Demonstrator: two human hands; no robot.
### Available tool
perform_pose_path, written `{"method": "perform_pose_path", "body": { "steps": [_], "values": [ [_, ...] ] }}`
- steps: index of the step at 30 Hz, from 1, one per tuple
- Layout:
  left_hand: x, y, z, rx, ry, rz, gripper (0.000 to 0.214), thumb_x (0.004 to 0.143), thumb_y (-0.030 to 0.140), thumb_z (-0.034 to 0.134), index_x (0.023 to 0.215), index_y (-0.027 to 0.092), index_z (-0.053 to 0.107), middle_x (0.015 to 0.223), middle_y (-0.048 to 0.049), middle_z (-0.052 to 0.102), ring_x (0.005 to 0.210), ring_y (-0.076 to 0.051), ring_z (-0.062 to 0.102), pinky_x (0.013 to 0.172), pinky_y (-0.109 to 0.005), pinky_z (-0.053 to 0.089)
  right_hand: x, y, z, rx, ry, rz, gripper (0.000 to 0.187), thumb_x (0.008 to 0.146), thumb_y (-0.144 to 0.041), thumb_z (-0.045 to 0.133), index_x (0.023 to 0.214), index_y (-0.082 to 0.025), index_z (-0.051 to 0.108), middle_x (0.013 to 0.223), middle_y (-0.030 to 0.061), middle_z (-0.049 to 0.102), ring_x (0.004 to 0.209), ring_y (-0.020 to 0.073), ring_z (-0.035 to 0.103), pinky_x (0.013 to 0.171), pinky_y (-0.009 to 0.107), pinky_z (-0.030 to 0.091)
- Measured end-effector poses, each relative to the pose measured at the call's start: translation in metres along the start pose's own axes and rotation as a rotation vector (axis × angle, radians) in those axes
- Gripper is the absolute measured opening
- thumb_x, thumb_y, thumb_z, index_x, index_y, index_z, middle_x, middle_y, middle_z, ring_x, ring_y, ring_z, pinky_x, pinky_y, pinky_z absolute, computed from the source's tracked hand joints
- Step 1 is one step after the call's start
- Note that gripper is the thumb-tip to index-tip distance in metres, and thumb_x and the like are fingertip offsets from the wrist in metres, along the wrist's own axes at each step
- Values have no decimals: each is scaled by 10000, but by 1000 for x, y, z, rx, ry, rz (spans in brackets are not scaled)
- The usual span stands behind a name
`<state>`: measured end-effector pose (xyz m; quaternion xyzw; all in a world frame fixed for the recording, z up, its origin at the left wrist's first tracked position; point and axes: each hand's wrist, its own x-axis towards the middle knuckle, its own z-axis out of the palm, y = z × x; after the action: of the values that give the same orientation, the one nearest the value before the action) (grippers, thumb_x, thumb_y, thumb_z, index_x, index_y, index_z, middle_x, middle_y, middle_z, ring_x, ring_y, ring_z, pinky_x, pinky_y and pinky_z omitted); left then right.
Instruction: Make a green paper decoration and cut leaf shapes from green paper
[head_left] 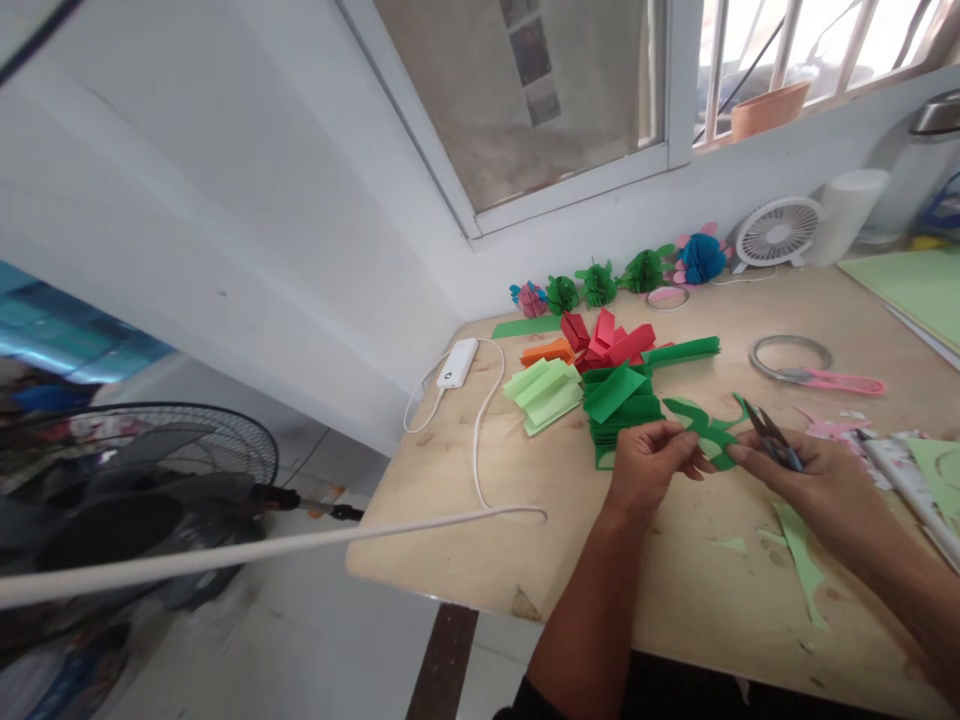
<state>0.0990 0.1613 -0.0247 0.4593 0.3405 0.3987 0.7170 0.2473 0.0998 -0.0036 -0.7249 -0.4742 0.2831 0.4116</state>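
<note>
My left hand (651,462) pinches the left side of a green paper cutout (705,432), which has curved, leaf-like arms. At its right edge, the thumb and fingers of my right hand (814,475) meet the same paper. That hand also holds a pair of scissors (772,438), dark blades pointing up and left, a bluish handle partly hidden in the palm. Just behind my left hand lies a stack of folded green paper (619,400). Folded light green paper (544,392), red paper (607,342) and orange paper (547,352) lie around it.
Several paper honeycomb figures (598,284) line the wall beside a small white fan (778,233). A power bank (457,363) trails a white cable across the table's left side. A metal ring with a pink strap (840,380) and paper scraps (802,565) lie to the right.
</note>
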Motion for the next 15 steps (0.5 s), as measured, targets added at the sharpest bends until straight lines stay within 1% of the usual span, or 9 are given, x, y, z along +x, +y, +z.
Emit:
{"method": "perform_pose_path", "body": {
  "steps": [2, 4, 7, 15],
  "values": [
    [0, 0, 0, -19, 11, 1, 367, 629, 475, 749, 643, 137, 604, 555, -30, 641, 495, -120, 587, 519, -246, 449, 0, 1, 0, -10, 3, -2, 361, 580, -605, 656, 630, -248, 684, 677, 4, 700, 701, 251, 629, 595, 330, 452],
    [0, 0, 1, -35, 22, 2, 368, 624, 476, 753, 650, 139, 607, 560, -32, 646, 501, -127, 593, 520, -248, 451, 0, 2, 0, -26, 15, 3, 376, 574, -615, 652, 648, -248, 689, 665, 9, 695, 695, 257, 629, 573, 331, 446],
    [1, -1, 1, -50, 23, 12, 372, 628, 479, 752, 640, 135, 612, 566, -39, 649, 499, -127, 589, 519, -250, 453, -1, 3, 1, -50, 28, 8, 394, 590, -621, 636, 686, -245, 706, 611, 9, 665, 650, 246, 614, 553, 330, 437],
    [0, 0, 2, -57, 9, 19, 351, 648, 461, 741, 651, 131, 621, 566, -36, 644, 504, -119, 589, 528, -245, 457, -2, -1, 1, -58, 8, -41, 443, 619, -661, 612, 644, -227, 695, 584, 11, 652, 576, 205, 586, 534, 316, 430]
  ]
}}
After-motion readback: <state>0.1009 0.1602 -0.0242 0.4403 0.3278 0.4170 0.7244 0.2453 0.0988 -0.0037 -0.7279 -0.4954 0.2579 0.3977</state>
